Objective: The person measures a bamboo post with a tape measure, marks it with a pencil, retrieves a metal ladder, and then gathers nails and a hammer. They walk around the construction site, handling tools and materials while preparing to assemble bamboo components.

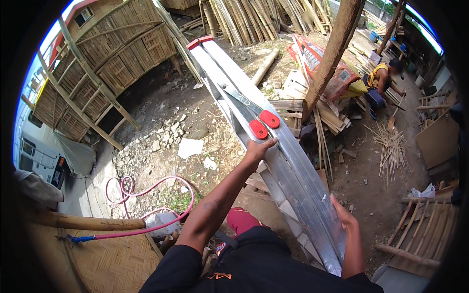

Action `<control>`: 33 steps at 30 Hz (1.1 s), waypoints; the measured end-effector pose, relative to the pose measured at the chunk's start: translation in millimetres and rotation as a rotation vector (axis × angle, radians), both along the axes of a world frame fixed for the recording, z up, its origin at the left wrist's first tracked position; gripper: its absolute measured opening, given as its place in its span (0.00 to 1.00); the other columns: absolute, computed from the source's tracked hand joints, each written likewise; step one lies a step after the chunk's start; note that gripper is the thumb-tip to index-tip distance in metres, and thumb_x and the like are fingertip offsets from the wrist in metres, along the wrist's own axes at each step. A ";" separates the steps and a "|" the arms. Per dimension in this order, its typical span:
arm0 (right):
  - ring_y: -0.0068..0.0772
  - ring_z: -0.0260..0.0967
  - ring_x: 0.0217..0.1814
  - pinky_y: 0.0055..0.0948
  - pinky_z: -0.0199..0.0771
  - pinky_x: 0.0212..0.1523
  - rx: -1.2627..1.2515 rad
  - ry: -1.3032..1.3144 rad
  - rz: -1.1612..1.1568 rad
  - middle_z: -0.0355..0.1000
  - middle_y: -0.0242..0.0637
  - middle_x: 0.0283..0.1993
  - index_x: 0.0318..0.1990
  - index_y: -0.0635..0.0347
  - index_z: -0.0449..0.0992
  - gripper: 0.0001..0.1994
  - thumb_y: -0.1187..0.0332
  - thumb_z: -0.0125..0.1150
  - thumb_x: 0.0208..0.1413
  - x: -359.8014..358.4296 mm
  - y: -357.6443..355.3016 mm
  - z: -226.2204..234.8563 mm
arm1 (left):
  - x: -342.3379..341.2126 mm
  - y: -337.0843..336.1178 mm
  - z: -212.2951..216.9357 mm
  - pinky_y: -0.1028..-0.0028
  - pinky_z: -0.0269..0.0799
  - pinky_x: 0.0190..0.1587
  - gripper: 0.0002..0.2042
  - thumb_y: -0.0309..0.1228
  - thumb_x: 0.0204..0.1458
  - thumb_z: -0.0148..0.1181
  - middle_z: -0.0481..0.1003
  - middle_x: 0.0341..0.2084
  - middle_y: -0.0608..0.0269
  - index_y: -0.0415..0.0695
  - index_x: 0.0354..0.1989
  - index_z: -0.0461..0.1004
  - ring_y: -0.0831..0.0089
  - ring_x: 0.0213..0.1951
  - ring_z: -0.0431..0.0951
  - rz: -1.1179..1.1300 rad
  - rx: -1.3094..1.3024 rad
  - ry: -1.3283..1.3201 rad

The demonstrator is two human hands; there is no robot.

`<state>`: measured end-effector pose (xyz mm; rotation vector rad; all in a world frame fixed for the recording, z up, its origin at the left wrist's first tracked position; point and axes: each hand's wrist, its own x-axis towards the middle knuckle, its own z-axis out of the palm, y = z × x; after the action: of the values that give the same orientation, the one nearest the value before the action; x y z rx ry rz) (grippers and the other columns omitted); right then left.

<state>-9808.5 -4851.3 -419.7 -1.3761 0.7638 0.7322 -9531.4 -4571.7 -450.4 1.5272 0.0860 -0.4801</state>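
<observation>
A silver metal ladder (298, 171), folded up, slants across the view from the upper left down to my body at the lower right. Red caps (264, 124) sit midway along it, and another red cap covers its far end. My left hand (258, 150) is closed around the ladder's left side just below the middle caps. Against the right edge, nearer my body, my right hand (345, 215) grips the ladder, with part of its fingers hidden. Both hands bear on the same ladder, which is tilted and held in front of me.
A wooden post (332, 58) stands right of the ladder, beside stacked boards (332, 115). A person (378, 83) crouches beyond near a pile of thin sticks (391, 151). A pink hose (161, 183) loops at left, near a bamboo hut (127, 49) and a bamboo ladder (80, 66).
</observation>
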 end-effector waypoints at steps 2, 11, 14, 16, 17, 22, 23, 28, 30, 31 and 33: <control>0.45 0.51 0.72 0.43 0.53 0.69 0.083 -0.056 -0.020 0.52 0.48 0.72 0.71 0.59 0.52 0.45 0.31 0.40 0.58 52.0 25.7 3.8 | 51.4 26.5 9.4 0.64 0.78 0.39 0.28 0.38 0.47 0.71 0.76 0.42 0.53 0.31 0.51 0.69 0.66 0.39 0.79 -0.038 -0.091 -0.120; 0.44 0.53 0.71 0.41 0.52 0.69 0.023 -0.002 -0.076 0.54 0.50 0.70 0.69 0.60 0.56 0.44 0.32 0.44 0.58 327.2 123.3 -41.8 | 339.3 115.3 -34.2 0.69 0.75 0.31 0.25 0.39 0.45 0.73 0.77 0.32 0.53 0.27 0.42 0.73 0.68 0.28 0.79 -0.015 0.045 -0.055; 0.43 0.54 0.71 0.39 0.54 0.68 0.007 -0.050 -0.042 0.56 0.50 0.70 0.68 0.62 0.57 0.42 0.35 0.46 0.59 453.3 141.0 -56.7 | 476.2 132.5 -56.1 0.70 0.76 0.35 0.25 0.34 0.46 0.72 0.78 0.36 0.54 0.27 0.46 0.72 0.68 0.32 0.80 -0.119 -0.091 0.010; 0.43 0.54 0.71 0.38 0.57 0.67 0.117 -0.130 0.001 0.57 0.50 0.69 0.67 0.63 0.59 0.41 0.37 0.47 0.59 541.0 163.1 -54.8 | 559.7 139.5 -56.8 0.68 0.77 0.36 0.24 0.32 0.46 0.71 0.78 0.39 0.56 0.30 0.48 0.71 0.68 0.36 0.80 -0.018 -0.096 -0.055; 0.43 0.58 0.68 0.36 0.60 0.65 0.127 -0.121 0.035 0.61 0.53 0.65 0.65 0.69 0.62 0.40 0.39 0.49 0.60 579.6 169.3 -49.2 | 601.7 147.6 -56.3 0.68 0.77 0.37 0.26 0.32 0.47 0.71 0.77 0.42 0.57 0.34 0.51 0.69 0.68 0.39 0.79 -0.043 -0.154 0.025; 0.47 0.66 0.61 0.36 0.62 0.61 -0.173 -0.120 0.121 0.66 0.60 0.59 0.58 0.80 0.65 0.46 0.34 0.52 0.55 780.6 197.1 -25.4 | 799.2 166.6 -35.0 0.68 0.78 0.33 0.23 0.32 0.48 0.69 0.78 0.38 0.55 0.32 0.49 0.70 0.67 0.35 0.80 -0.005 -0.225 0.100; 0.48 0.66 0.60 0.37 0.63 0.60 -0.181 -0.118 0.113 0.67 0.61 0.58 0.58 0.80 0.66 0.47 0.33 0.52 0.54 821.5 194.1 -22.3 | 841.5 165.4 -33.9 0.68 0.79 0.33 0.23 0.31 0.48 0.69 0.78 0.38 0.55 0.31 0.49 0.70 0.66 0.34 0.80 0.005 -0.239 0.084; 0.49 0.66 0.60 0.40 0.65 0.58 -0.119 0.039 0.107 0.66 0.61 0.59 0.59 0.75 0.67 0.48 0.31 0.54 0.51 1029.9 191.7 -23.4 | 1050.8 172.2 -48.6 0.67 0.78 0.34 0.22 0.31 0.48 0.69 0.78 0.35 0.53 0.29 0.46 0.71 0.65 0.31 0.80 -0.002 -0.250 0.133; 0.50 0.66 0.61 0.42 0.65 0.59 -0.168 0.013 0.158 0.66 0.61 0.59 0.60 0.73 0.67 0.48 0.30 0.53 0.50 1114.3 195.2 -18.0 | 1131.5 177.8 -48.1 0.66 0.78 0.34 0.21 0.30 0.46 0.69 0.77 0.35 0.51 0.27 0.44 0.71 0.64 0.32 0.80 -0.030 -0.271 0.216; 0.51 0.66 0.61 0.44 0.66 0.58 -0.245 -0.016 0.183 0.67 0.61 0.58 0.60 0.73 0.67 0.49 0.29 0.53 0.50 1153.7 201.2 -14.6 | 1168.5 179.9 -45.1 0.66 0.78 0.35 0.21 0.30 0.46 0.69 0.77 0.35 0.51 0.27 0.44 0.71 0.63 0.32 0.80 -0.034 -0.274 0.179; 0.53 0.67 0.60 0.45 0.67 0.57 -0.386 -0.004 0.183 0.67 0.61 0.58 0.60 0.73 0.67 0.51 0.27 0.53 0.47 1236.5 210.6 -6.7 | 1247.9 181.8 -32.8 0.65 0.78 0.38 0.22 0.30 0.47 0.69 0.77 0.36 0.51 0.27 0.46 0.70 0.62 0.34 0.80 -0.016 -0.282 0.180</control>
<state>-8572.0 -4640.6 -426.4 -1.8141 0.8110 0.7480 -8283.5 -4389.9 -483.1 1.2073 0.1400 -0.6158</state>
